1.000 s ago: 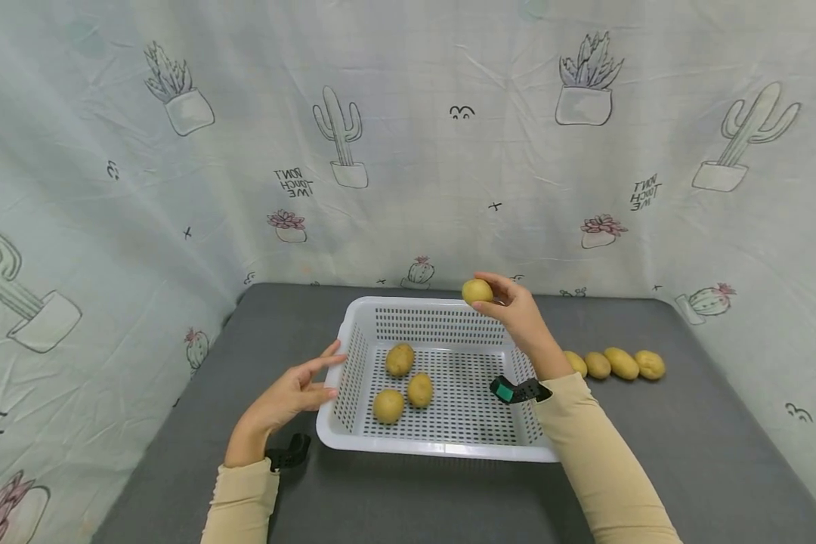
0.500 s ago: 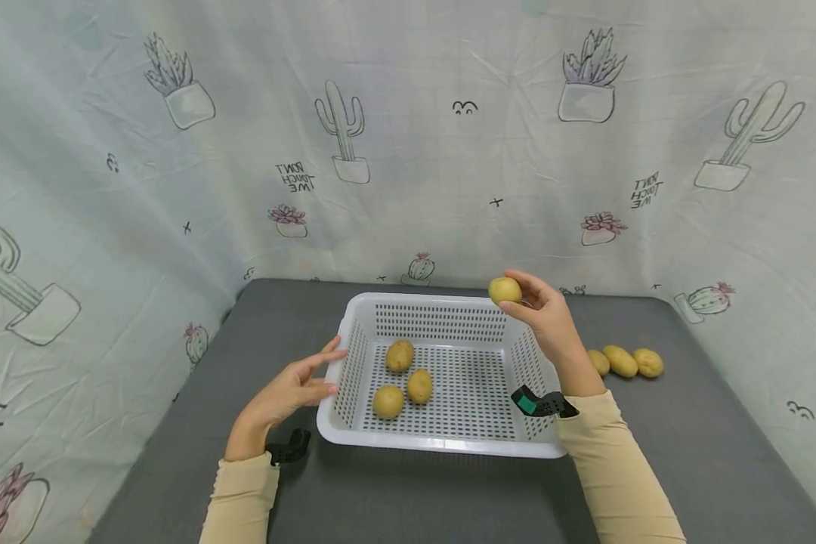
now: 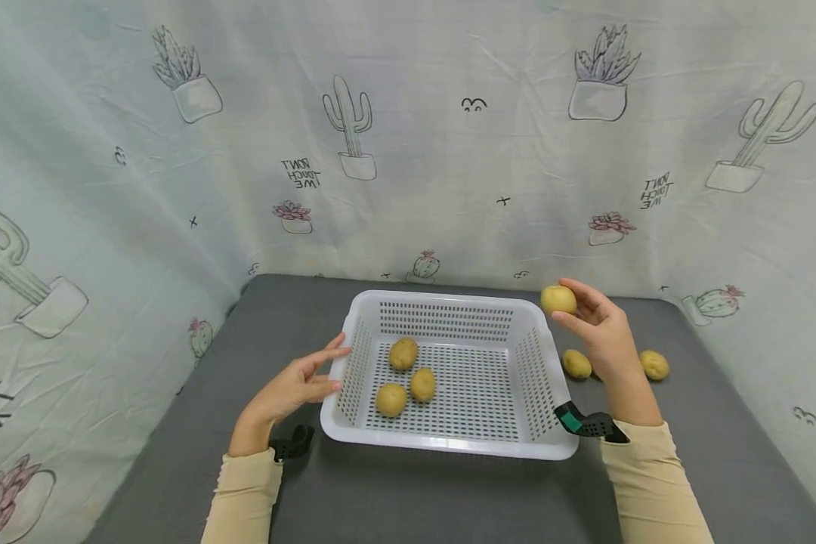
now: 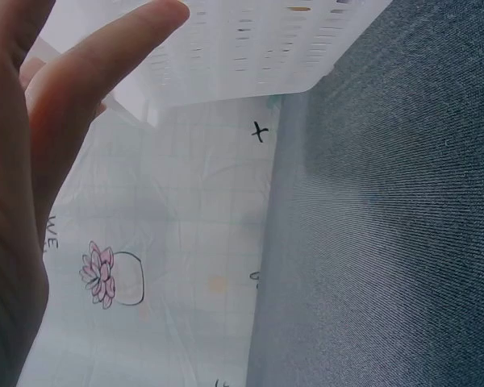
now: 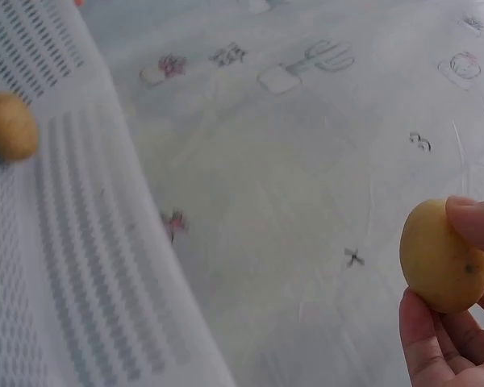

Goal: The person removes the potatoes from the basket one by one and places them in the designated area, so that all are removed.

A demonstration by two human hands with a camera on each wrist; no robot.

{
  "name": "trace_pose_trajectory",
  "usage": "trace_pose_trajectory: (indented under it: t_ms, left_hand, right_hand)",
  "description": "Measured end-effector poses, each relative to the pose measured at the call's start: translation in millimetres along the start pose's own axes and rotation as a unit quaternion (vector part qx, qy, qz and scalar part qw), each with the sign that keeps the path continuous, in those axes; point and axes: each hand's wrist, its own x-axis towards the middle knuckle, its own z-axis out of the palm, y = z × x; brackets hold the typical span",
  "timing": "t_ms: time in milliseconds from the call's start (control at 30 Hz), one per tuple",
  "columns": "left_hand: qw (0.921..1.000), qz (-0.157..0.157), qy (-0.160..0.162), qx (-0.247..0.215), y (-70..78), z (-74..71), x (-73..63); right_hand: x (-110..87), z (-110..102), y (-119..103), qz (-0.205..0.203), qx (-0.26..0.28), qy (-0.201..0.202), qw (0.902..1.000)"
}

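The right hand pinches a potato between thumb and fingertips, raised beside the far right corner of the white perforated basket, while the left hand, fingers spread, touches its left rim near three potatoes inside.

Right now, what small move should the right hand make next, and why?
Probably lower the held potato toward the table near the loose potatoes: the right hand pinches it in the air outside the basket, on the side where those potatoes lie, while the left hand is at the opposite rim.
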Motion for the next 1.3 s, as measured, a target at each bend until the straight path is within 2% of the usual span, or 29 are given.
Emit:
trace_pose_trajectory:
  t_ms: [333,533,700,833,933,1000,1200,1300]
  left_hand:
    - [1.0,-0.005,0.002,-0.003,0.8,2.8,1.7]
    - [0.9999,-0.013,0.01,-0.007,4.2,2.3,0.4]
    - [0.9999,-0.005,0.009,-0.005,4.6,0.3,-0.1]
    - [0.9999,-0.01,0.012,-0.004,5.0,0.4,-0.6]
    - [0.9999,-0.011,0.011,0.0,4.5,1.1,-0.6]
    - [0.9999,-0.009,0.011,0.003,4.1,1.6,-0.4]
    - [0.9999,-0.007,0.013,0.005,3.1,1.7,0.1]
    - [0.9999,-0.01,0.009,-0.008,3.3,1.2,0.6]
  right_hand:
    - [-42.2,-40,14,0.017,-0.028,0.04,0.9987]
    - [-63.2,-60,30,0.057,-0.054,0.063,0.9949]
    - [-79.6,-75,51,0.112,-0.084,0.084,0.9866]
    - [-89.6,-81,69,0.151,-0.148,0.098,0.9724]
    - [-95.2,-82,78,0.17,-0.214,0.091,0.9577]
    - [-97.9,-82,82,0.174,-0.243,0.077,0.9512]
    - [-102.6,-80,90,0.15,-0.256,0.032,0.9543]
    - [-103.5,-79,94,0.143,-0.284,0.015,0.9481]
